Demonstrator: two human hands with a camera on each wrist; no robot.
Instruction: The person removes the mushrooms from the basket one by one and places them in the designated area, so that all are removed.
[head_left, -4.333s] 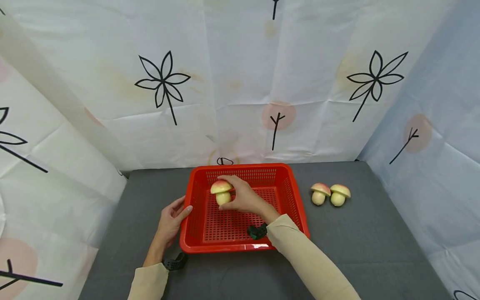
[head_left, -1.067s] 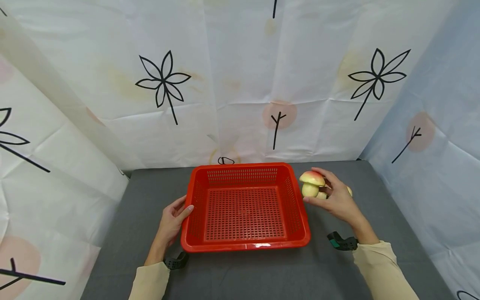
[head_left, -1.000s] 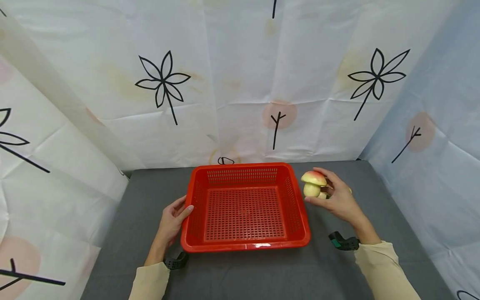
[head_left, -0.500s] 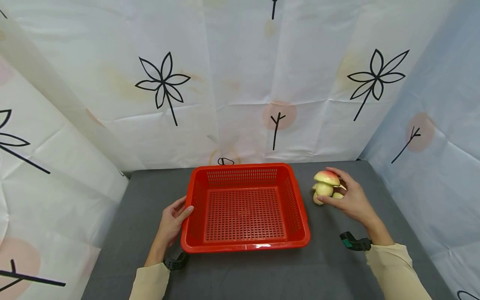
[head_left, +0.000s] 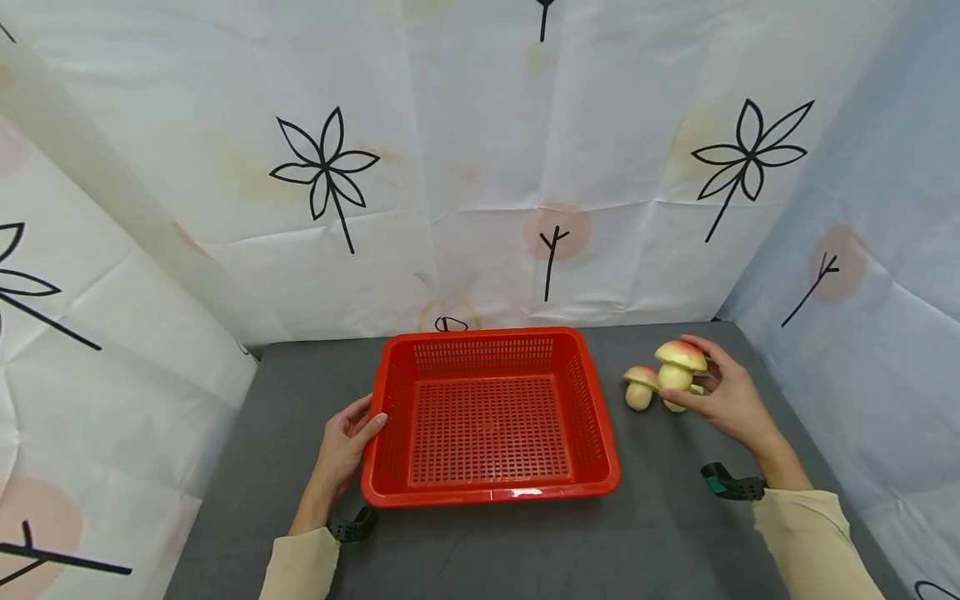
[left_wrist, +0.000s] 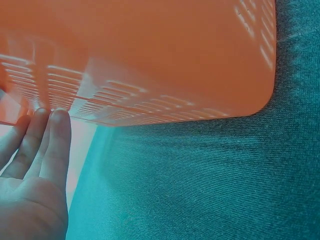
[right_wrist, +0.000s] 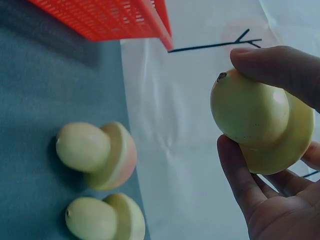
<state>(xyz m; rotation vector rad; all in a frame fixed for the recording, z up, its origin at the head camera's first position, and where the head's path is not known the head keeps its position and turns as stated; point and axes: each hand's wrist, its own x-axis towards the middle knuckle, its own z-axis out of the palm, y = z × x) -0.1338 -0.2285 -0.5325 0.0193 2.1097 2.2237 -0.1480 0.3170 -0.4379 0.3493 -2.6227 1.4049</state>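
Observation:
Between thumb and fingers my right hand (head_left: 731,398) holds a toy mushroom (head_left: 678,367) with a red-and-yellow cap and pale stem. In the right wrist view the held mushroom (right_wrist: 255,120) is off the table, its stem end facing the camera. Two similar mushrooms lie on the table: one (head_left: 640,392) left of the held one, the other (head_left: 674,407) mostly hidden behind it. My left hand (head_left: 343,442) grips the left side of a red plastic basket (head_left: 491,496), thumb at the rim. Its fingers (left_wrist: 59,135) rest against the outer wall in the left wrist view.
The basket has a slotted floor and walls, with nothing lying in it. A grey cloth (head_left: 480,554) covers the table. White printed fabric (head_left: 480,167) hangs behind it and along both sides.
From inside the basket, my right hand has brought the mushroom out over the right rim, then farther right above the other two mushrooms. My left hand has stayed on the basket.

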